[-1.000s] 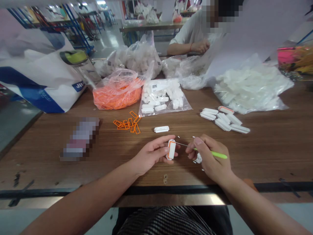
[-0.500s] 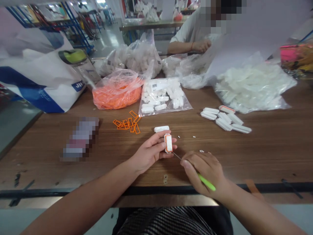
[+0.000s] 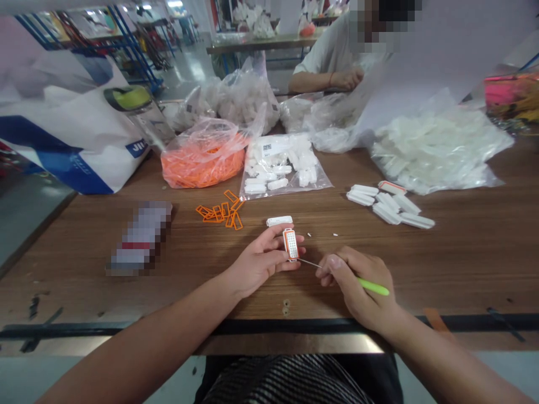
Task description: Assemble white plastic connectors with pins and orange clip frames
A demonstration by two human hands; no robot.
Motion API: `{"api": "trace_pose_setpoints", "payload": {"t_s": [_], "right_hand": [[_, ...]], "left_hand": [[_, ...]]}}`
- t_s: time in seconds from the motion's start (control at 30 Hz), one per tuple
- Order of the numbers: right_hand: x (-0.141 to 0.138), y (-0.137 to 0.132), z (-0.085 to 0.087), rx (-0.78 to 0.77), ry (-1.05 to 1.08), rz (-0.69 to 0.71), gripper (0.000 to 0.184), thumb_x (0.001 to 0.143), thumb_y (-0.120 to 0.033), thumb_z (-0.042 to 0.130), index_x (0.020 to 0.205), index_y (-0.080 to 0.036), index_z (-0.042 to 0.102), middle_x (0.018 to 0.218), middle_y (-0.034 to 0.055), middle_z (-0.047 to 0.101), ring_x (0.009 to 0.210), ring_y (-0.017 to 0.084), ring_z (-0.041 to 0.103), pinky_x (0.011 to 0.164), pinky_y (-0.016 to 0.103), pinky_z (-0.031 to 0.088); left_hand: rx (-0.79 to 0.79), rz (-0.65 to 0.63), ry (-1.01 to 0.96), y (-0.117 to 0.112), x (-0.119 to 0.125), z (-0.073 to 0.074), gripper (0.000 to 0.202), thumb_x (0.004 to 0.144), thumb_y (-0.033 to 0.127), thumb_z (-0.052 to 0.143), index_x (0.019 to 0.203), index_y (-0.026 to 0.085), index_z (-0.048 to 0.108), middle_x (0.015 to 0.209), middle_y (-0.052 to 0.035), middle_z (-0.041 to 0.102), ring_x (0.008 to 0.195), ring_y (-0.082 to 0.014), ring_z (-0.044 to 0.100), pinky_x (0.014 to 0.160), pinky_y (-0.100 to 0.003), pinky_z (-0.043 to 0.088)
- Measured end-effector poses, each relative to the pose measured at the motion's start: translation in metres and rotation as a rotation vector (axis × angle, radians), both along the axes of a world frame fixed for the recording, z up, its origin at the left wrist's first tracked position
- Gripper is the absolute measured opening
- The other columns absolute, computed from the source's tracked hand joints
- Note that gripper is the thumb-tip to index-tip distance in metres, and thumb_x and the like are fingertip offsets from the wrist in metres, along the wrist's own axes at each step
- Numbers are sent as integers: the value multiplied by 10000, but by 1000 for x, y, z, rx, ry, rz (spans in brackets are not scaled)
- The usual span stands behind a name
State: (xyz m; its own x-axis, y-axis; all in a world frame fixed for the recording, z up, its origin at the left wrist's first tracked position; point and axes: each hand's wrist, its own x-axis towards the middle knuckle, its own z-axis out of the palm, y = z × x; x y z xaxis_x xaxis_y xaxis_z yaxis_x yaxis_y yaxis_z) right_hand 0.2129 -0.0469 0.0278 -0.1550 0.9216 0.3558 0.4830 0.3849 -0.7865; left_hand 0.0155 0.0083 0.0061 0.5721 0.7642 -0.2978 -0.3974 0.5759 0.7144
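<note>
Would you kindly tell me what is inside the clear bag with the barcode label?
White rectangular plastic pieces lie piled in the clear bag; the barcode label covers some, and the lower ones are hidden.

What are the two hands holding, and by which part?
Left hand: white plastic block in an orange frame, near its lower end. Right hand: green-handled metal pick, at the handle's front.
</note>
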Motion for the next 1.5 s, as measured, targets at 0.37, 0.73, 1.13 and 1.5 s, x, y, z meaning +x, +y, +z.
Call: {"api": "trace_pose_setpoints", "payload": {"t_s": [0.37, 0.73, 1.13, 1.5], "right_hand": [[-1, 6, -6, -126, 90, -10, 347, 968, -290, 453, 680, -190, 618, 571, -19, 633, 485, 99, 618, 512, 218, 485], [2, 10, -4, -214, 214, -6, 370, 954, -339, 477, 654, -180, 626, 597, 2, 640, 476, 95, 600, 469, 209, 480], [3, 13, 0, -185, 290, -193, 383, 952, -381, 483, 643, -186, 599, 584, 7, 640, 434, 100, 570, 425, 215, 466], [95, 66, -17, 115, -807, 28, 376, 766, -40, 451, 977, -171, 733, 893, 112, 736, 807, 252, 688, 699, 375, 535]], "left_hand": [[-34, -15, -5, 1, 0, 3, 495, 720, 35, 720, 1169, 211, 609, 1182, -85, 654, 1002, -209, 663, 808, -298, 537], [-24, -50, 18, 0, -1, 2, 517, 730, 3, 663, 1193, 221, 587, 1159, -94, 671, 1021, -216, 663, 825, -306, 523], [144, -127, 128, -4, 0, 1, 473, 753, 21, 659, 1171, 240, 627, 1100, -85, 665, 1020, -206, 635, 809, -317, 526], [328, -112, 289, -1, 0, -2, 575, 737, 166, 754, 1266, 234, 536, 994, -55, 634, 834, -166, 596, 655, -269, 517]]}}
